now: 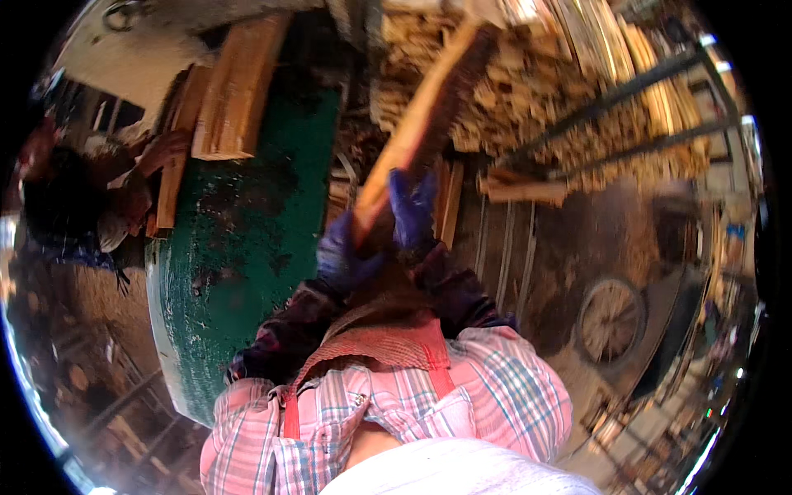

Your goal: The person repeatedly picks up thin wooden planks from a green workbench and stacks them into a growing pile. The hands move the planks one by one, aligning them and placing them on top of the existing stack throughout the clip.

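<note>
The left hand [345, 257] grips 1 plank [419, 124] at its near end; the right hand [412, 209] touches its side, grip width unclear.

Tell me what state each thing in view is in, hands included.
Left hand: gloved, gripping the board's near end
Right hand: gloved, at the board's right side, grip unclear
Long board: held, slanting, blurred
Green table: scuffed, stained
Lumber on table: laid together
Woodpile: stacked
Apron: worn

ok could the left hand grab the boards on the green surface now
Probably not: the left hand holds the long plank, and the boards lie toward the far end of the green surface.
</note>
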A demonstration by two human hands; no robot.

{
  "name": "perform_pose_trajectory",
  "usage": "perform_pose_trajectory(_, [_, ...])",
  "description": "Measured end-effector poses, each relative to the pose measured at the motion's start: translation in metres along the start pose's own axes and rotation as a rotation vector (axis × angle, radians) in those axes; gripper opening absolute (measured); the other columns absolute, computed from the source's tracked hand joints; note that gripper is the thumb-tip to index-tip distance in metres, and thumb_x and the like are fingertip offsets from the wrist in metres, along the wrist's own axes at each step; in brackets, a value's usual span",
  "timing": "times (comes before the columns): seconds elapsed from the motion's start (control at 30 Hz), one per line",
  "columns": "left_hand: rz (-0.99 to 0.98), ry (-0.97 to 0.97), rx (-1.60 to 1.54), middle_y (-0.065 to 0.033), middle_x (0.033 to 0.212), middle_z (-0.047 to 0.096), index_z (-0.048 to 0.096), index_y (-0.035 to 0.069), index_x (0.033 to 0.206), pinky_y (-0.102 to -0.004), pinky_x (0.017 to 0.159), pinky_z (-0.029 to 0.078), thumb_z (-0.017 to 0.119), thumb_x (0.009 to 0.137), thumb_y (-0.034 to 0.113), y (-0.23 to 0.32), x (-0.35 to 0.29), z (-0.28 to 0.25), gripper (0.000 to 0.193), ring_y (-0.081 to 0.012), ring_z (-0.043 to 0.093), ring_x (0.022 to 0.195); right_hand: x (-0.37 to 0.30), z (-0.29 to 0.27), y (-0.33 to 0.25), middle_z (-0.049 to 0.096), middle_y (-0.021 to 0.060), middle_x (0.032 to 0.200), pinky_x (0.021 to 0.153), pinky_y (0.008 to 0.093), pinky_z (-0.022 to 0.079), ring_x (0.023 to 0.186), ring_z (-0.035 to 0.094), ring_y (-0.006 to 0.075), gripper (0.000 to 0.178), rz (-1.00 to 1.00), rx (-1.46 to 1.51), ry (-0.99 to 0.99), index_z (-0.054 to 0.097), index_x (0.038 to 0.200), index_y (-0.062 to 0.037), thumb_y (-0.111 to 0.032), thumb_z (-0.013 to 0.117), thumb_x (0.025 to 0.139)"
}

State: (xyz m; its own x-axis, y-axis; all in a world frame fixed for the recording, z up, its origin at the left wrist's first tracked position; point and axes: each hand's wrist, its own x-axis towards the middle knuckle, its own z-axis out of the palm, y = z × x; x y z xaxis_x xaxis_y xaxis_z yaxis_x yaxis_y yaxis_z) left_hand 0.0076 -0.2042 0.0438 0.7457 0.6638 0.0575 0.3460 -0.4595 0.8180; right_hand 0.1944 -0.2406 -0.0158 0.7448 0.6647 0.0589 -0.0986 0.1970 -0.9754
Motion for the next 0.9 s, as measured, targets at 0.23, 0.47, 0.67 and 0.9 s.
perform_pose_trajectory(0.23, [0.190, 0.357, -0.054, -0.0201, 0.117, 0.051, 0.040, -0.003, 0.127, -0.0418, 0.094, 0.041, 0.076, 0.069, 0.025, -0.032, 0.095, -0.084, 0.074, -0.0316, 0.051, 0.108, 0.098, 0.010, -0.078, 0.055, 0.0047, 0.106, 0.083, 0.0324, 0.041, 0.097, 0.051, 0.0173, 0.040, -0.246, 0.280, 0.147, 0.044, 0.123, -0.0014, -0.016, 0.059, 0.089])
perform_pose_trajectory(0.47, [-0.075, 0.555, 0.505, -0.0253, 0.122, 0.049, 0.044, -0.003, 0.125, -0.0419, 0.096, 0.039, 0.071, 0.074, 0.037, -0.136, 0.135, -0.190, 0.069, -0.0379, 0.047, 0.115, 0.158, -0.057, -0.051, 0.050, 0.0178, 0.122, 0.096, 0.0349, 0.038, 0.112, 0.049, 0.0211, 0.048, -0.354, -0.448, 0.410, 0.033, 0.133, 0.0040, -0.012, 0.053, 0.092])
perform_pose_trajectory(0.67, [-0.513, 0.488, 0.586, -0.0232, 0.128, 0.046, 0.041, -0.002, 0.130, -0.0386, 0.105, 0.030, 0.061, 0.074, 0.061, -0.214, 0.145, -0.252, 0.086, -0.0362, 0.041, 0.122, 0.397, -0.143, -0.128, 0.058, 0.0140, 0.105, 0.081, 0.0318, 0.045, 0.094, 0.056, 0.0196, 0.047, -0.212, -0.723, 0.257, 0.043, 0.124, 0.0039, -0.023, 0.057, 0.088])
perform_pose_trajectory(0.9, [-0.824, 0.293, 0.262, -0.0197, 0.090, 0.061, 0.063, 0.001, 0.089, -0.0411, 0.079, 0.041, 0.051, 0.073, 0.072, -0.257, 0.160, -0.279, 0.073, -0.0348, 0.057, 0.091, 0.273, 0.086, -0.021, 0.061, 0.0065, 0.091, 0.065, 0.0268, 0.050, 0.079, 0.059, 0.0136, 0.039, -0.589, -0.600, -0.314, 0.050, 0.118, -0.0009, -0.014, 0.063, 0.084])
